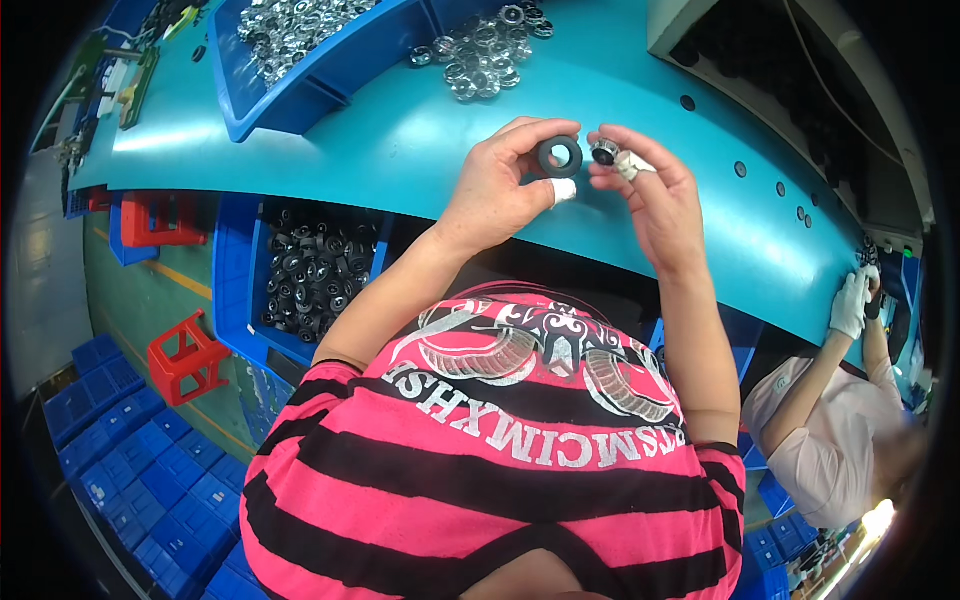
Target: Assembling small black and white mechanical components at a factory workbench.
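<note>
Above the teal table (380,165), my left hand (490,190) pinches a black ring (560,173) between thumb and fingers, its open centre facing up. Close beside it, my right hand (665,205) grips a small clear round part with a dark centre (605,152). The two pieces are apart, with a narrow gap between them. White tape wraps a digit on each hand. Farther back on the table lies a loose pile of similar clear round parts (485,62).
A blue bin (300,105) of clear parts stands at the far left. Below the table edge, another blue bin (235,270) holds many black rings. Several small dark discs (740,169) dot the table's right side. A gloved co-worker (825,420) sits at right; a red stool (188,358) stands left.
</note>
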`<action>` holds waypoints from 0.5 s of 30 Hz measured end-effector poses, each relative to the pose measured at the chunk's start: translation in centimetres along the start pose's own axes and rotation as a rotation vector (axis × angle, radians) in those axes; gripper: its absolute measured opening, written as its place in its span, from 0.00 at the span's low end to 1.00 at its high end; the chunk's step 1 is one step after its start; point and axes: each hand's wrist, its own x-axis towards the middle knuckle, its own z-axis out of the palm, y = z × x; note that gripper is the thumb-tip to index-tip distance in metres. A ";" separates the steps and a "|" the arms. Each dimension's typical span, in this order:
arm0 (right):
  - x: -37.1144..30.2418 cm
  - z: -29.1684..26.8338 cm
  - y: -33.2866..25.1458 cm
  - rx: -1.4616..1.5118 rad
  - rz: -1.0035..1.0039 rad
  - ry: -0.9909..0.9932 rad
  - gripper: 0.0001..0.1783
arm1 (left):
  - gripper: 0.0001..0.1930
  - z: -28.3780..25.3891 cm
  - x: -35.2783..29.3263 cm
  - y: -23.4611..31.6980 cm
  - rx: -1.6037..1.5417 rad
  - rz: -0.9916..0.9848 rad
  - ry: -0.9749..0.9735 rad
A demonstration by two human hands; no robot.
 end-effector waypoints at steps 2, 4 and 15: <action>-1.1 0.1 0.8 0.066 0.005 -0.006 0.23 | 0.28 0.2 0.1 -0.2 -0.006 -0.014 -0.030; -1.8 0.2 1.3 0.098 -0.009 0.034 0.24 | 0.29 0.3 0.3 -0.3 -0.007 -0.025 -0.062; -3.5 0.4 1.3 0.232 -0.010 0.107 0.21 | 0.27 0.6 0.6 -0.1 -0.168 -0.083 -0.141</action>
